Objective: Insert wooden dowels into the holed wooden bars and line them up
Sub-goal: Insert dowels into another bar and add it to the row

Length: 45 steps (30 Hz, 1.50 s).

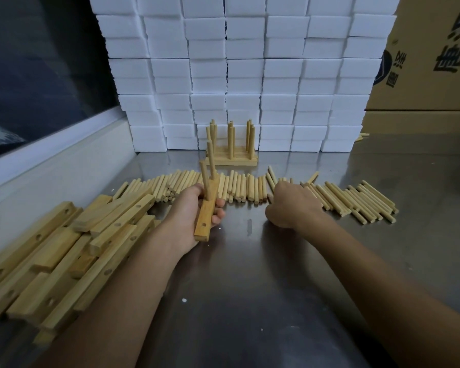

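Note:
My left hand [189,216] grips a holed wooden bar [205,216] above the table, its near end pointing at me. Two dowels [207,173] stand upright in the bar's far holes; the near hole is bare. My right hand [292,205] rests knuckles up on the row of loose dowels [250,187] lying across the table, fingers curled down among them; what they hold is hidden. Several finished bars with upright dowels [231,147] stand lined up against the white blocks at the back.
A heap of holed wooden bars [64,251] lies at the left on the steel table [250,274]. Stacked white foam blocks [245,75] wall off the back. Cardboard boxes [430,54] stand at the back right. A window ledge [51,166] runs along the left.

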Each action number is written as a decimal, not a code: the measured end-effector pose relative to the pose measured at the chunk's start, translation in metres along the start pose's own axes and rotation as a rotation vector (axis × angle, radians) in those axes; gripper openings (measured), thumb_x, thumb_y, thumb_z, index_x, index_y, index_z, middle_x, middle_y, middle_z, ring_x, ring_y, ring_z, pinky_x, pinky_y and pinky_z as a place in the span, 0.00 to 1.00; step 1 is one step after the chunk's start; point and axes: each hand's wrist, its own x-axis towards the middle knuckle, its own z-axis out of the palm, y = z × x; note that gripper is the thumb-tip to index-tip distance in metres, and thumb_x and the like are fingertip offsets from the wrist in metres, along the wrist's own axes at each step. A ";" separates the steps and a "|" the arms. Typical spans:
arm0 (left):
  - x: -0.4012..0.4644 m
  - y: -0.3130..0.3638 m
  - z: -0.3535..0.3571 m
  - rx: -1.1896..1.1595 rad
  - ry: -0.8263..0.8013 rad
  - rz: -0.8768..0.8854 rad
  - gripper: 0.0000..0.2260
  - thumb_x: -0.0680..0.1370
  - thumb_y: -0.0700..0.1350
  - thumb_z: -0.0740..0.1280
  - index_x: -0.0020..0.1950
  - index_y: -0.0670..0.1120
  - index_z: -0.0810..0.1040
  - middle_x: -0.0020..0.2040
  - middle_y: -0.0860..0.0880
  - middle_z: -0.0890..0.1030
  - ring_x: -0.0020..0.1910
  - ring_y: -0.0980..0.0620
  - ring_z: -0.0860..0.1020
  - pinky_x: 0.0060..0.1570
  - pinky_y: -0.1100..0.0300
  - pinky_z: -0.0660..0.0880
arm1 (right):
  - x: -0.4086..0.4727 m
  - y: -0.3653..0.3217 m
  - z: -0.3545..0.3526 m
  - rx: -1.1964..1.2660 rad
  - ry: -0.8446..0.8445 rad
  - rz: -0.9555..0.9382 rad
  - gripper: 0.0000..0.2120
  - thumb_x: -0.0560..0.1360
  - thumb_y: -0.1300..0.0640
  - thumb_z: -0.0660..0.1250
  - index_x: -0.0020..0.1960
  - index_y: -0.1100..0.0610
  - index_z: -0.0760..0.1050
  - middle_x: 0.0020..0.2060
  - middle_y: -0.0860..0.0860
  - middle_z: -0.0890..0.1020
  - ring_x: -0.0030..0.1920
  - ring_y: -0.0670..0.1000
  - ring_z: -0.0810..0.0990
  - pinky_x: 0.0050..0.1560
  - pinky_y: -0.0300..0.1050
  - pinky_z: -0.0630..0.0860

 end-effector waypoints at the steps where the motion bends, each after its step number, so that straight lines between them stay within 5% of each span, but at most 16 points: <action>1: 0.000 0.000 0.000 0.003 0.001 0.001 0.13 0.84 0.46 0.54 0.53 0.39 0.75 0.31 0.44 0.79 0.25 0.50 0.75 0.19 0.63 0.69 | 0.000 0.000 -0.002 -0.002 -0.048 -0.006 0.08 0.78 0.57 0.64 0.45 0.56 0.65 0.38 0.50 0.71 0.44 0.54 0.75 0.44 0.48 0.70; 3: 0.000 0.000 0.000 0.007 0.001 0.001 0.14 0.84 0.46 0.54 0.54 0.39 0.75 0.31 0.44 0.79 0.25 0.50 0.75 0.19 0.63 0.69 | 0.000 -0.001 -0.006 0.036 -0.086 -0.013 0.06 0.79 0.55 0.61 0.47 0.56 0.65 0.42 0.51 0.72 0.47 0.55 0.74 0.47 0.49 0.70; 6: -0.001 0.000 0.000 0.013 -0.001 0.005 0.14 0.84 0.46 0.54 0.55 0.39 0.75 0.31 0.44 0.79 0.25 0.50 0.75 0.19 0.63 0.70 | 0.002 -0.003 -0.009 0.149 -0.041 -0.042 0.11 0.80 0.57 0.58 0.39 0.58 0.67 0.37 0.53 0.73 0.38 0.52 0.73 0.38 0.46 0.68; 8: -0.001 0.000 0.000 0.018 0.000 0.011 0.14 0.84 0.46 0.54 0.54 0.39 0.75 0.31 0.43 0.79 0.25 0.50 0.75 0.19 0.63 0.70 | 0.002 -0.005 -0.008 0.239 -0.022 -0.090 0.10 0.81 0.56 0.56 0.43 0.57 0.70 0.37 0.52 0.74 0.37 0.51 0.72 0.36 0.46 0.67; 11: -0.001 -0.001 0.000 0.019 -0.002 0.015 0.13 0.84 0.46 0.54 0.55 0.39 0.75 0.31 0.43 0.79 0.25 0.50 0.75 0.20 0.63 0.70 | 0.002 -0.006 -0.003 0.377 0.015 -0.137 0.11 0.82 0.50 0.52 0.50 0.55 0.70 0.40 0.49 0.74 0.41 0.50 0.73 0.41 0.49 0.66; 16: -0.002 0.000 0.001 0.021 0.003 0.019 0.14 0.84 0.46 0.54 0.55 0.39 0.76 0.32 0.43 0.79 0.25 0.50 0.75 0.20 0.63 0.69 | 0.001 -0.009 0.008 0.427 0.128 -0.184 0.21 0.82 0.36 0.50 0.44 0.51 0.70 0.37 0.48 0.76 0.39 0.49 0.76 0.41 0.49 0.71; 21: -0.004 0.000 0.002 0.024 0.007 0.022 0.14 0.84 0.46 0.55 0.55 0.39 0.76 0.32 0.43 0.79 0.26 0.50 0.75 0.20 0.63 0.70 | -0.001 -0.012 0.013 0.484 0.190 -0.205 0.22 0.80 0.34 0.53 0.41 0.50 0.69 0.34 0.48 0.77 0.37 0.49 0.76 0.35 0.46 0.69; 26: -0.006 0.001 0.003 0.012 0.013 0.031 0.14 0.84 0.45 0.55 0.55 0.38 0.76 0.32 0.43 0.79 0.26 0.50 0.75 0.21 0.63 0.70 | -0.005 -0.016 0.019 0.550 0.262 -0.241 0.19 0.80 0.37 0.57 0.42 0.51 0.71 0.30 0.46 0.75 0.32 0.47 0.73 0.33 0.44 0.66; 33: -0.009 0.001 0.008 -0.005 0.063 0.044 0.14 0.84 0.46 0.55 0.52 0.39 0.77 0.31 0.44 0.80 0.26 0.51 0.75 0.22 0.63 0.71 | -0.008 -0.017 0.022 0.697 0.322 -0.255 0.20 0.79 0.37 0.59 0.43 0.54 0.74 0.33 0.48 0.78 0.35 0.50 0.77 0.40 0.53 0.77; 38: -0.012 0.000 0.012 -0.048 0.036 0.032 0.13 0.84 0.45 0.56 0.52 0.40 0.76 0.31 0.45 0.79 0.26 0.51 0.75 0.23 0.63 0.70 | -0.012 -0.018 0.027 0.826 0.344 -0.291 0.19 0.79 0.41 0.64 0.37 0.52 0.71 0.28 0.45 0.74 0.28 0.42 0.70 0.32 0.36 0.66; 43: -0.011 -0.001 0.013 -0.065 0.051 0.029 0.13 0.84 0.46 0.55 0.51 0.39 0.76 0.32 0.45 0.79 0.27 0.51 0.76 0.24 0.63 0.72 | -0.015 -0.020 0.033 1.018 0.282 -0.238 0.01 0.81 0.56 0.63 0.51 0.51 0.73 0.36 0.55 0.81 0.32 0.45 0.75 0.32 0.40 0.73; 45: -0.010 -0.002 0.012 -0.047 0.053 0.028 0.15 0.84 0.46 0.55 0.48 0.39 0.76 0.30 0.45 0.79 0.27 0.51 0.76 0.24 0.63 0.73 | -0.017 -0.020 0.033 1.005 0.317 -0.216 0.06 0.80 0.60 0.62 0.53 0.52 0.75 0.39 0.53 0.81 0.34 0.45 0.76 0.34 0.42 0.75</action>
